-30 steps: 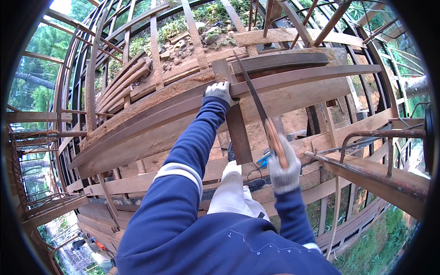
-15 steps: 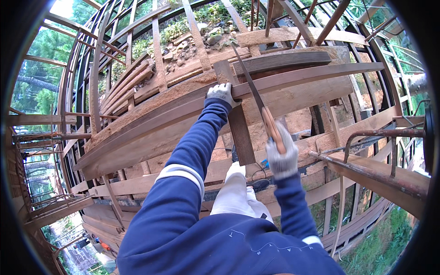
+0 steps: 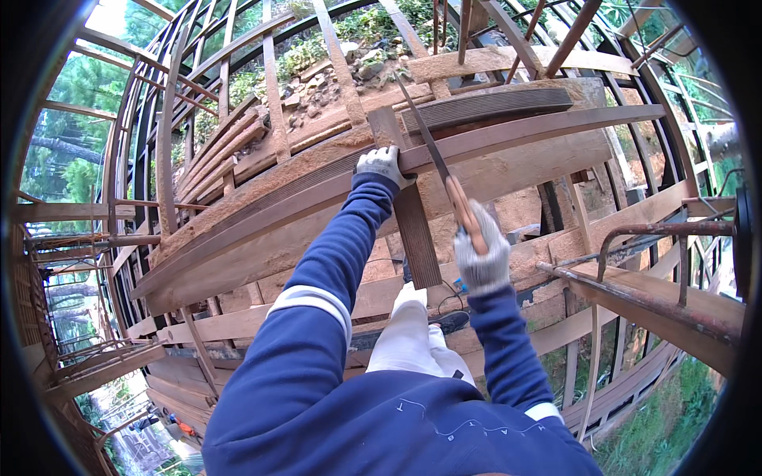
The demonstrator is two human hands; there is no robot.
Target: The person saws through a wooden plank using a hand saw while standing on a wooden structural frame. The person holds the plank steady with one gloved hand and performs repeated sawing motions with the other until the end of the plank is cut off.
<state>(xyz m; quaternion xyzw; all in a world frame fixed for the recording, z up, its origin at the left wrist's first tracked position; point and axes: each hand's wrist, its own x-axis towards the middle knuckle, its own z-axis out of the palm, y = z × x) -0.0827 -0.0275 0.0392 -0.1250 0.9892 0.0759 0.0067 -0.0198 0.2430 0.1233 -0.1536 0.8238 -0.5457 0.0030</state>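
Note:
My left hand [image 3: 379, 165], in a pale work glove, is closed over a short grooved brown board [image 3: 417, 242] where it crosses a long narrow plank [image 3: 508, 147]. The short board lies crosswise, its near end pointing toward my legs. My right hand [image 3: 483, 252], also gloved, is wrapped round the wooden handle of a handsaw [image 3: 459, 202]. The saw's dark blade slants up and away to the left, passing across the long plank just right of the short board. Whether its teeth touch the wood I cannot tell.
Another grooved board [image 3: 492, 107] lies behind the long plank. A wide sawdust-covered board [image 3: 524, 178] sits beneath. A rusty metal tube frame [image 3: 659, 305] stands at the right. Open wooden joists [image 3: 341, 71] span earth and stones at the far side. Stacked planks [image 3: 222, 155] lie at the left.
My right hand and the saw have shifted slightly forward and to the left. My left hand stays on the short board, which has hardly moved.

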